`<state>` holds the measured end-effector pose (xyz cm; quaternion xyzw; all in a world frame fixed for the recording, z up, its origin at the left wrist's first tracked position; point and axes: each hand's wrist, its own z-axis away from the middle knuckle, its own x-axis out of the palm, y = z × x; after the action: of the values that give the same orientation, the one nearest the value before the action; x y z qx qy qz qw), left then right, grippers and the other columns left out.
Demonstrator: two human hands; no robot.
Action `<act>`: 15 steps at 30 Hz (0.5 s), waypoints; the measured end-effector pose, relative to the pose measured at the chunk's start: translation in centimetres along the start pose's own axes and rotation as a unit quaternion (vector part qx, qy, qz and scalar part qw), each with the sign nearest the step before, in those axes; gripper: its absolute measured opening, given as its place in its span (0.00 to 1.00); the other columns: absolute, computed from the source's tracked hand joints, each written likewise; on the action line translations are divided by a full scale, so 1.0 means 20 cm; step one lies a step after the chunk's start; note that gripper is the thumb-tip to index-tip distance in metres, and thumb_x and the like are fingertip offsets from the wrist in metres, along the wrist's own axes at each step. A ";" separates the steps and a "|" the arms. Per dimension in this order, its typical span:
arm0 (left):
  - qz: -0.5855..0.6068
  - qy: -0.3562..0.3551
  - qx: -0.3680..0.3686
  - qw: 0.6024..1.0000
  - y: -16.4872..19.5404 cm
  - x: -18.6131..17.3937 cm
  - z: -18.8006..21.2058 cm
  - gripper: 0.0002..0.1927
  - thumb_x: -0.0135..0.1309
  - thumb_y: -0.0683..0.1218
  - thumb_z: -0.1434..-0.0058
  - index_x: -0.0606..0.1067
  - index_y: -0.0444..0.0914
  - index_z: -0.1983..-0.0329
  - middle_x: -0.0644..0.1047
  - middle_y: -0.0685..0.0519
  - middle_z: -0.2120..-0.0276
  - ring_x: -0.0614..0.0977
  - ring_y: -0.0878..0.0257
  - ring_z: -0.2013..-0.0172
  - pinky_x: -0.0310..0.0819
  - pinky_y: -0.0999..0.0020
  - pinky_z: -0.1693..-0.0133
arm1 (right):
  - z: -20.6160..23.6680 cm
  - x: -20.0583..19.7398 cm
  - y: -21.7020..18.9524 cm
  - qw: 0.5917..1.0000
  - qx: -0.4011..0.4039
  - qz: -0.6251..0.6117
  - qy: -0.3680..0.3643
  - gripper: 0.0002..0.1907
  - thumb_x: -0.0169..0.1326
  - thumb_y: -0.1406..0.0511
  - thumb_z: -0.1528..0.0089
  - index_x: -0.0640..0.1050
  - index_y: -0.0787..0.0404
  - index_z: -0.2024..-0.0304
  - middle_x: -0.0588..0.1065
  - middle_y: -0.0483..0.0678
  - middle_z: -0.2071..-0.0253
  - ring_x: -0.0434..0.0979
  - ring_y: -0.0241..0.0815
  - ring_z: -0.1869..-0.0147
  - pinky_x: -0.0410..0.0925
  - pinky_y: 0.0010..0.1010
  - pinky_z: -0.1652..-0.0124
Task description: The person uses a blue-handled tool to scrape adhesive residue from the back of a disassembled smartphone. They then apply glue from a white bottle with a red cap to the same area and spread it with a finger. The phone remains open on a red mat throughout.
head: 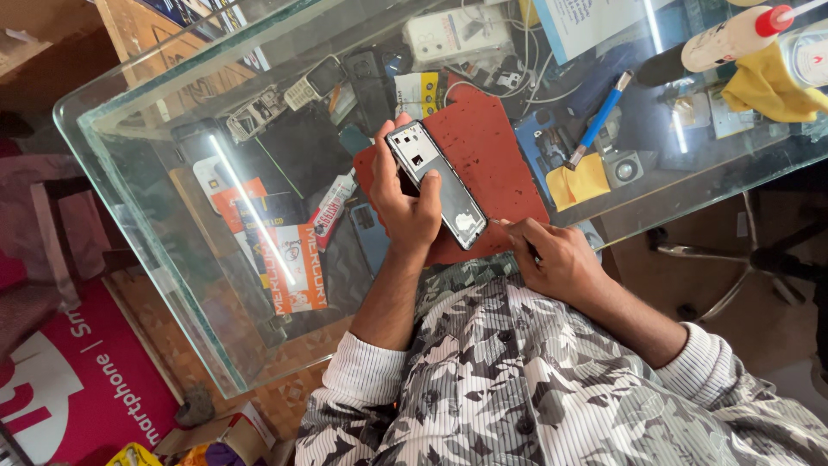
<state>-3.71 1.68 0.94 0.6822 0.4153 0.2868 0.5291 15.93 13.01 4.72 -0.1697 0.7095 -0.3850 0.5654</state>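
My left hand [404, 197] grips an opened smartphone frame [435, 181], its silvery inside facing up, held tilted above a dark red work mat [492, 142] on the glass tabletop [155, 198]. My right hand [552, 255] is closed around a thin tool whose tip touches the phone's lower end near the mat's front edge. The tool itself is mostly hidden by my fingers.
A blue-handled tool [599, 116] and a yellow cloth [576, 181] lie right of the mat. A white bottle with a red cap [733, 34] stands at the back right. Old phones, cards and cables sit under the glass. A stool base [733, 267] is on the floor at right.
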 end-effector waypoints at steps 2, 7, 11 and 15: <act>-0.010 0.000 0.002 1.000 0.00 0.00 0.00 0.38 0.50 0.34 0.42 0.58 0.26 0.27 0.71 0.37 0.33 0.75 0.50 0.33 0.67 0.57 0.29 | 0.00 0.00 0.00 1.000 0.009 -0.002 -0.007 0.03 0.53 0.74 0.38 0.72 0.65 0.62 0.81 0.54 0.67 0.80 0.51 0.75 0.69 0.40 0.77; 0.003 -0.009 -0.003 1.000 -0.01 0.00 0.00 0.39 0.49 0.34 0.42 0.56 0.26 0.26 0.68 0.35 0.31 0.72 0.49 0.31 0.67 0.56 0.28 | -0.01 -0.01 -0.01 1.000 0.010 0.016 -0.017 0.05 0.53 0.73 0.37 0.75 0.66 0.58 0.79 0.54 0.69 0.80 0.51 0.74 0.69 0.41 0.76; -0.001 -0.007 -0.010 1.000 -0.01 0.00 0.01 0.39 0.49 0.34 0.42 0.56 0.25 0.26 0.68 0.34 0.31 0.72 0.49 0.31 0.66 0.56 0.29 | -0.01 -0.02 -0.01 1.000 -0.016 0.009 -0.004 0.04 0.52 0.73 0.37 0.73 0.66 0.59 0.82 0.55 0.61 0.80 0.51 0.74 0.69 0.40 0.76; -0.001 -0.007 0.004 1.000 -0.01 0.00 0.00 0.38 0.49 0.33 0.41 0.56 0.26 0.25 0.68 0.35 0.31 0.73 0.49 0.30 0.66 0.56 0.28 | -0.01 -0.02 -0.02 1.000 0.008 0.017 -0.018 0.05 0.53 0.73 0.37 0.75 0.65 0.58 0.80 0.55 0.66 0.79 0.52 0.75 0.68 0.41 0.77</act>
<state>-3.69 1.67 0.75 0.6860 0.4136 0.2794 0.5294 15.78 13.10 5.20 -0.1597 0.6985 -0.3781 0.5862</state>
